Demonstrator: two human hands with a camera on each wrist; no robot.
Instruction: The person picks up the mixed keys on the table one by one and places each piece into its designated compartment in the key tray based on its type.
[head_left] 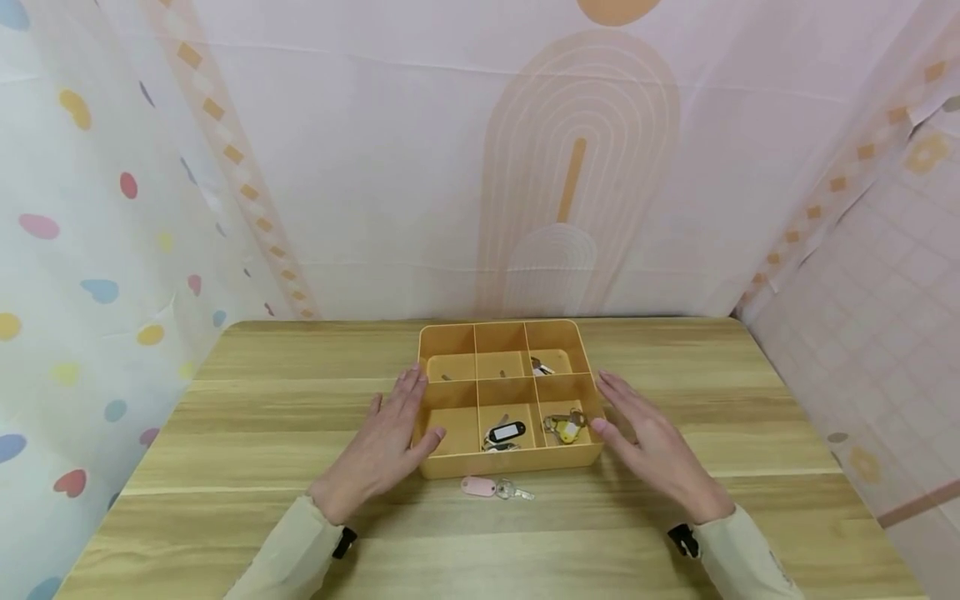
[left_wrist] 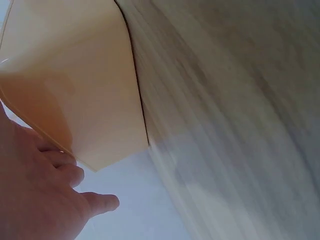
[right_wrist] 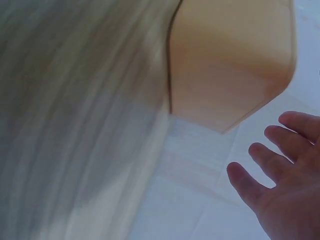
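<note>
A yellow-orange divided box [head_left: 510, 461] stands on the wooden table in the head view. My left hand [head_left: 378, 446] lies along its left side with fingers extended, the thumb at the front left corner. In the left wrist view the fingers [left_wrist: 70, 175] are right at the box's rim. My right hand [head_left: 656, 446] is beside the right side, fingers spread and straight, thumb near the front right corner. Keys with a black tag [head_left: 507, 432] lie in the front middle compartment. Keys with a yellow tag [head_left: 567, 432] lie in the front right one, and more keys [head_left: 542, 367] at the back right.
In front of the box, a key with a pink tag [head_left: 478, 486] lies on the table [head_left: 255, 433]. Small dark bits show in the back left and back middle compartments. A patterned cloth [head_left: 390, 183] hangs behind the table and at both sides.
</note>
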